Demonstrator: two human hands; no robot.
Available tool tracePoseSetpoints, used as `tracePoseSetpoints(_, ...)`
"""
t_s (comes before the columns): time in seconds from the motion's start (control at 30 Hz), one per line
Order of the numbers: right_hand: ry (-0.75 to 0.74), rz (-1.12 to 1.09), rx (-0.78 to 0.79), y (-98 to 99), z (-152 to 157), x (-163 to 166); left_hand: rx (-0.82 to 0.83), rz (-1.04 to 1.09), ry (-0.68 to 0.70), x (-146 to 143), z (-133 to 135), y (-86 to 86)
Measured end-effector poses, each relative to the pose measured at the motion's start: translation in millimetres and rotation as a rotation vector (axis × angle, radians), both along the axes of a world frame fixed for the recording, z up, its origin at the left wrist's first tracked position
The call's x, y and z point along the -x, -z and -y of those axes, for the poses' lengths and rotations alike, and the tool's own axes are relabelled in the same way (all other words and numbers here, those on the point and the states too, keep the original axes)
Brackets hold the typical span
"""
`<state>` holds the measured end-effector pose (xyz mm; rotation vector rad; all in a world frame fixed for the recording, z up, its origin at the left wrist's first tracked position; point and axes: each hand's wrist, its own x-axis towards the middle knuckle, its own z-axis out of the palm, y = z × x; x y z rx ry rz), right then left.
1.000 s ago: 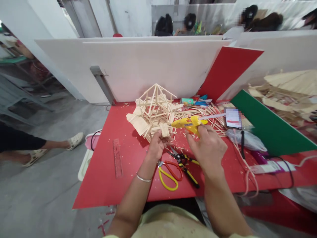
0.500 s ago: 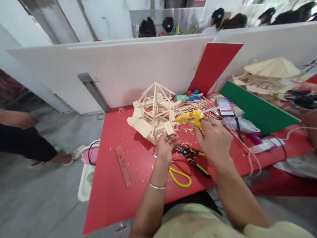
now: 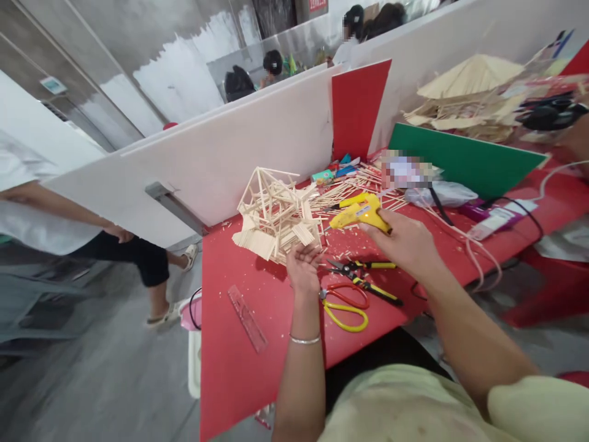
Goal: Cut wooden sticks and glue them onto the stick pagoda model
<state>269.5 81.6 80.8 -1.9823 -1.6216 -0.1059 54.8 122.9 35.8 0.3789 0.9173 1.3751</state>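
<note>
While the yellow glue gun [image 3: 361, 215] is gripped in the right hand [image 3: 409, 240], its nozzle is aimed left and is held just beside the right side of the wooden-stick model [image 3: 278, 222]. The left hand [image 3: 304, 267] is turned palm up at the model's near side, its fingers loosely bent and not clenched; whether the model is touched by the fingertips cannot be told. A silver bangle [image 3: 304, 340] is worn on the left wrist.

The model is set on the far part of the red tabletop [image 3: 234, 393], its roof frame left uncovered and its lower edges partly clad with slatted panels. Loose sticks [image 3: 338, 195] are heaped to its right, and small offcuts are scattered around. Black-and-yellow cutters [image 3: 354, 269] and scissors [image 3: 346, 307] with one red and one yellow handle are laid to the right of the left hand, the scissors being the nearer. A transparent ruler [image 3: 247, 320] is placed to the left.

Farther right, a clear plastic bag [image 3: 448, 193] is left before a green board [image 3: 460, 161], beyond which another stick model [image 3: 473, 77] is seen. At the far left, a person in black trousers [image 3: 129, 252] is seen beside the table
</note>
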Motion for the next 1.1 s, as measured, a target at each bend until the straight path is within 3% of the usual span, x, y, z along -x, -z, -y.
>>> tracePoseSetpoints(0.17, -0.033, -0.108, 0.147, 47.7, 3, -53, -0.022, -0.203, -0.049, -9, -1, 18.5)
tracePoseSetpoints(0.27, -0.008, -0.128, 0.300, 73.2, 4, -70, -0.101, -0.341, -0.086, -18, 3, 29.4)
tracePoseSetpoints(0.37, -0.012, -0.105, 0.428, 86.3, 5, -78, -0.214, -0.510, -0.108, -25, 8, 36.1)
tracePoseSetpoints(0.47, 0.048, 0.016, 0.463, 80.2, 4, -80, -0.271, -0.642, -0.117, -27, 11, 40.2)
tracePoseSetpoints(0.57, 0.034, 0.180, 0.388, 56.2, -13, -75, -0.282, -0.671, -0.122, -26, 9, 45.1)
tracePoseSetpoints(0.67, -0.196, 0.315, 0.404, 31.2, -53, -60, -0.291, -0.668, -0.123, -25, 9, 51.5)
tracePoseSetpoints(0.73, -0.378, 0.387, 0.462, 24.4, -87, -48, -0.282, -0.671, -0.117, -25, 9, 55.0)
tracePoseSetpoints(0.9, -0.550, 0.457, 0.537, 44.8, -158, -25, -0.260, -0.685, -0.096, -24, 10, 57.7)
tracePoseSetpoints(1.1, -0.651, 0.500, 0.563, 68.6, -186, -17, -0.239, -0.639, -0.077, -22, 6, 60.4)
